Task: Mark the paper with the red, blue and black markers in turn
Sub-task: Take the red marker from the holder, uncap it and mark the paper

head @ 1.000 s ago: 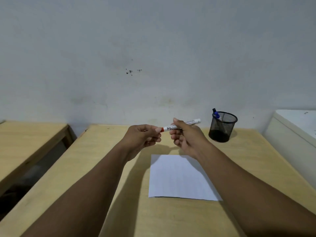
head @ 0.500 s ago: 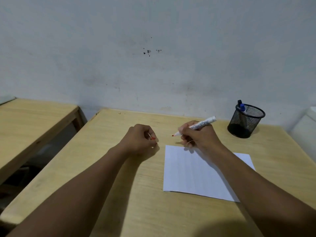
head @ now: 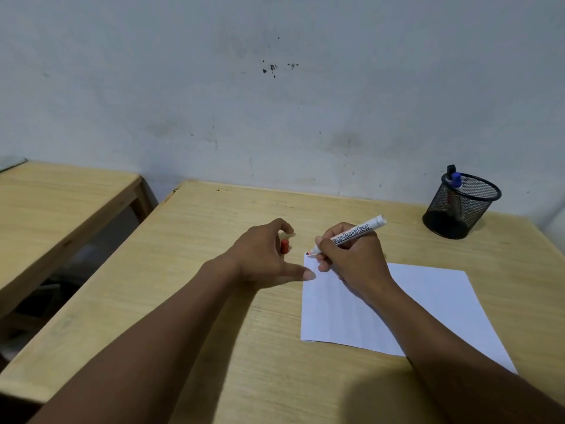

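Observation:
A white sheet of paper (head: 428, 304) lies on the wooden table (head: 189, 301). My right hand (head: 351, 258) grips the uncapped red marker (head: 354, 232), a white barrel with a red tip that rests at the sheet's far left corner. My left hand (head: 263, 258) holds the red cap (head: 285, 246) between its fingers, while one finger presses the paper's left edge. A black mesh pen cup (head: 461, 206) at the back right holds a blue-capped marker (head: 456, 180) and a black-capped one (head: 450, 170).
A second wooden table (head: 61, 209) stands to the left, with a gap between the two. A pale wall runs right behind the tables. The near table edge lies at the bottom left.
The cap has come off the red marker and stays in my left hand. My right hand lowered the marker tip to the paper's corner, and my left finger reached onto the paper's edge.

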Demonstrator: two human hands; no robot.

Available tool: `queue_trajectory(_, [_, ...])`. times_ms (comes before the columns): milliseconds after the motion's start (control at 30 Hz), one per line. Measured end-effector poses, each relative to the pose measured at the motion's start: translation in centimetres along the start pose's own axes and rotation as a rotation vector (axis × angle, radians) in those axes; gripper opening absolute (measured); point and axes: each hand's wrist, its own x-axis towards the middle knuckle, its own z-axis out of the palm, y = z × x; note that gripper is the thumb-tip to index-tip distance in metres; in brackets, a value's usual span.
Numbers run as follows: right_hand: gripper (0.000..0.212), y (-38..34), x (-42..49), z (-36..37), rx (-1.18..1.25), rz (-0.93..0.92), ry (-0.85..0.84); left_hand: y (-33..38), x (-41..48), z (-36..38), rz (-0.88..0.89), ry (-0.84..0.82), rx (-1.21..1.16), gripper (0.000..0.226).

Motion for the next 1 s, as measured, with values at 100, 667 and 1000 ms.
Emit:
queue_trajectory(100, [0.013, 0.01, -0.2, 0.04, -0.035, -0.006, -0.006, 0.41, 0.02, 0.09, 0.018, -0.002, 0.083, 0.092])
queue_trajectory(667, [0.016, -0.43, -0.7, 0.44, -0.191, -0.036, -0.013, 0.83, -0.21, -0.03, 0.01, -0.029, 0.071, 0.094])
queue_trajectory(1000, [0.015, -0.67, -0.25, 0.2, -0.032, 0.052, -0.001, 0.03, 0.11, -0.41, -0.013, -0.016, -0.037, 0.075])
